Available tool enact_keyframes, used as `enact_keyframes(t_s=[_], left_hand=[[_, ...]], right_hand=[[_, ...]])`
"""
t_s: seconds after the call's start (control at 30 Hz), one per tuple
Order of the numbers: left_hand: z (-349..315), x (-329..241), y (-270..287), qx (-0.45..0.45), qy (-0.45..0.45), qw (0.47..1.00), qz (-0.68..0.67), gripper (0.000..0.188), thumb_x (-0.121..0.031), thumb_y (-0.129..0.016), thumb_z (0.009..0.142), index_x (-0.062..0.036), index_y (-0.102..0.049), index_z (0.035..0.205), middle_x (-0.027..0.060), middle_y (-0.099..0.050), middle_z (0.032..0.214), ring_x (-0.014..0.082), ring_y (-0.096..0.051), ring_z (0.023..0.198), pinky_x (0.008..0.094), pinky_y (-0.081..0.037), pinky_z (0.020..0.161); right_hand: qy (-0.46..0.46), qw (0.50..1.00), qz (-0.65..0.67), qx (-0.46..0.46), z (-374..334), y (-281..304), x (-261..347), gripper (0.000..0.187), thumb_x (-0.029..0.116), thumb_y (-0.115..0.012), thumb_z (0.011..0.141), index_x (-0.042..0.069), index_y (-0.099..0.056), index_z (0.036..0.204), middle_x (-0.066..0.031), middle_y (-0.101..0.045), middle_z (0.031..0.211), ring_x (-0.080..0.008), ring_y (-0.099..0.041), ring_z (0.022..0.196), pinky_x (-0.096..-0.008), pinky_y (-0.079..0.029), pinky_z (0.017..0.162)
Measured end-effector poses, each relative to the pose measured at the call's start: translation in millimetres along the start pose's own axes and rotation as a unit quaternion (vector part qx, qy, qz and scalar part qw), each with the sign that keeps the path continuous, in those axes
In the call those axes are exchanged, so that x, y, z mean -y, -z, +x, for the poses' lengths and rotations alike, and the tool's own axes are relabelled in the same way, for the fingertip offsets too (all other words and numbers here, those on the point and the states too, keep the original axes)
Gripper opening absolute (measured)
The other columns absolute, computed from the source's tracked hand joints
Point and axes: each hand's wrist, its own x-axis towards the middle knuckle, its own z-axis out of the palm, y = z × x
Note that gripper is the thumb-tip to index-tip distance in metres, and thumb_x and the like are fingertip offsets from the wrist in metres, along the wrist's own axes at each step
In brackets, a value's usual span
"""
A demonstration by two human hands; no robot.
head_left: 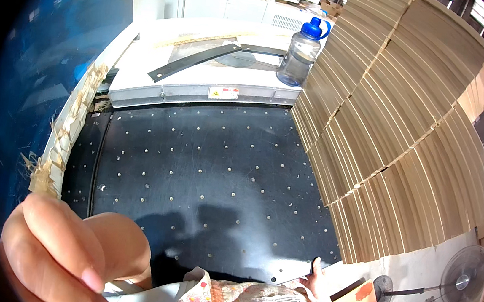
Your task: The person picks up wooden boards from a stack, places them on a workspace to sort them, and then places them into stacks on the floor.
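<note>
In a bright workshop, a black studded desk (210,165) lies before the person. Along its right side rises a tall cardboard stack (399,133), its sheets apparently already piled; how many remain to be handled cannot be told. Left of the desk's near edge, the left hand (60,249) curls its fingers, its grip's contents hidden; the right hand (315,278), partly hidden, is at the near right corner, grip unclear.

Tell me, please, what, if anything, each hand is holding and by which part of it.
It cannot be told: the left hand is curled, and the right hand is partly hidden. No held thing shows in either.
</note>
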Motion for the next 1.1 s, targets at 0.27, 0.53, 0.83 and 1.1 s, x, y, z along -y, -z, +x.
enact_keyframes(t_s=[0.27, 0.53, 0.83, 1.1], left_hand=[[18, 16, 27, 0.185, -0.035, 0.954, -0.233, 0.017, -0.024, -0.076, 0.075, -0.0128, -0.063, 0.072, -0.0003, -0.059, 0.071, 0.0143, -0.056, 0.066, 0.0243, -0.045, 0.058], [76, 95, -98, 0.198, 0.216, 0.947, 0.130, 0.092, -0.003, -0.056, 0.076, 0.0016, 0.007, 0.144, 0.0186, -0.061, 0.068, 0.0364, -0.060, 0.062, 0.0426, -0.049, 0.061], [53, 78, -98, 0.199, 0.328, 0.920, -0.081, 0.082, 0.001, -0.063, 0.076, -0.0106, -0.022, 0.146, 0.0030, -0.057, 0.071, 0.0093, -0.052, 0.062, 0.0246, -0.044, 0.058], [-109, 108, -180, 0.509, 0.222, 0.755, -0.348, 0.005, -0.008, -0.058, 0.080, -0.0044, -0.060, 0.081, 0.0075, -0.057, 0.080, 0.0222, -0.057, 0.073, 0.0338, -0.044, 0.063]], right_hand=[[-0.018, 1.000, 0.009, 0.015, 5, 5, -7, 0.055, 0.049, -0.058, 0.087, 0.010, -0.041, 0.122, -0.0073, -0.059, 0.106, -0.0205, -0.061, 0.087, -0.0354, -0.051, 0.058], [-0.003, 1.000, 0.021, 0.001, 19, 19, -18, 0.063, 0.050, -0.058, 0.087, 0.003, -0.034, 0.122, -0.0148, -0.057, 0.106, -0.0304, -0.062, 0.090, -0.0450, -0.055, 0.058], [-0.009, 1.000, -0.019, 0.019, 14, 20, -13, 0.060, 0.056, -0.051, 0.089, -0.001, -0.051, 0.109, -0.0120, -0.062, 0.098, -0.0269, -0.064, 0.087, -0.0425, -0.054, 0.059], [0.002, 1.000, -0.008, -0.014, 19, 19, -18, 0.064, 0.055, -0.052, 0.088, 0.001, -0.040, 0.121, -0.0140, -0.059, 0.108, -0.0285, -0.063, 0.088, -0.0407, -0.055, 0.058]])
